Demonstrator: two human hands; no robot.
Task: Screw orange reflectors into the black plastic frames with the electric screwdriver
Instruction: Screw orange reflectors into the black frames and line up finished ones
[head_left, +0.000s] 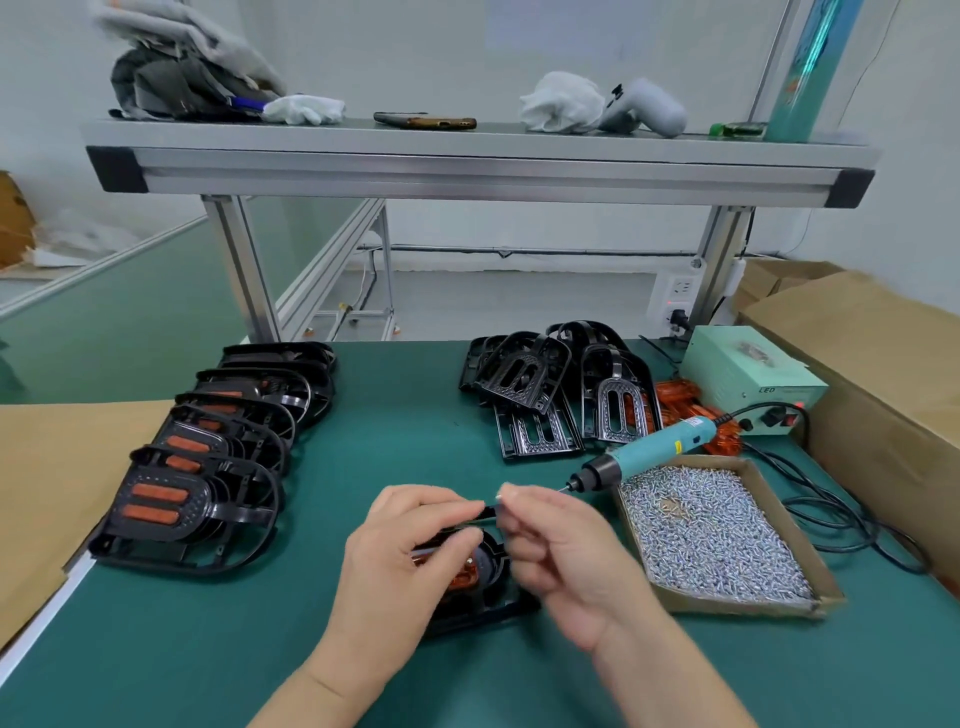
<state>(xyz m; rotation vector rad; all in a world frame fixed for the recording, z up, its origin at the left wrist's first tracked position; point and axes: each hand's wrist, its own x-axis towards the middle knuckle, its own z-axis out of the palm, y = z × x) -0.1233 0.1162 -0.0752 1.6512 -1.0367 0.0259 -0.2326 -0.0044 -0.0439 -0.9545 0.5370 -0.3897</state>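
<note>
My left hand (400, 551) grips a black plastic frame (491, 566) lying on the green mat, with an orange reflector (460, 577) seated inside it. My right hand (558, 545) hovers over the frame's right end with fingers curled; its fingertips are blurred, so I cannot tell whether they pinch a screw. The teal electric screwdriver (649, 452) lies untouched on the rim of the screw tray (779, 525), tip pointing toward my hands. A row of frames fitted with reflectors (197, 483) stands at the left. Bare black frames (550, 389) are piled at the back right beside loose orange reflectors (680, 395).
The tray holds several small silver screws (711, 530). A pale green power box (753, 379) sits behind it, its black cable (831, 514) looping on the mat. Cardboard boxes (883, 353) stand at the right, brown cardboard (52, 467) at the left. An aluminium shelf (467, 166) spans overhead.
</note>
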